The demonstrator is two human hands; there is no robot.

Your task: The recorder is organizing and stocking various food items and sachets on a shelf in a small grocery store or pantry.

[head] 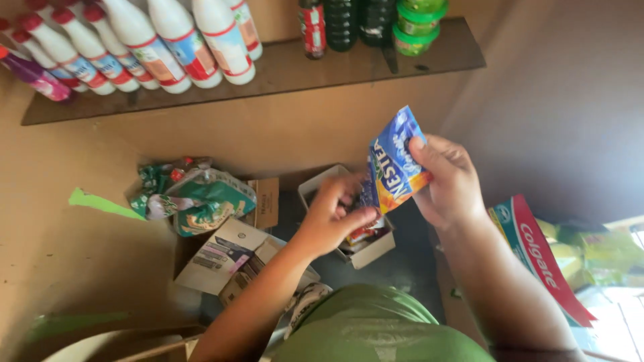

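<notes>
Blue and orange foil sachet (394, 163), glossy and crinkled, held up in mid-air above a small white open box (354, 231). Pinched at its upper right edge by the right hand (448, 181), thumb on the front face and fingers folded behind. Left hand (334, 216) lower down, fingers curled, thumb and fingertips closed on the sachet's bottom corner just over the box (more packets of red and yellow inside it, too small to tell apart). Probably very light, limp and slippery on the printed face; likely to bend or slide if gripped mid-panel, so best taken along a sealed edge or corner, as now. To the left, a green plastic bag (201, 198) beside flattened cardboard cartons (231, 258). Above, a brown shelf (322, 67) lined with white bottles with red caps (174, 40), dark bottles (342, 23) and green tubs (417, 27). At far right, a red and white carton (540, 258) leaning near yellow packets (604, 255). Green shirt (376, 332) along the bottom edge.
</notes>
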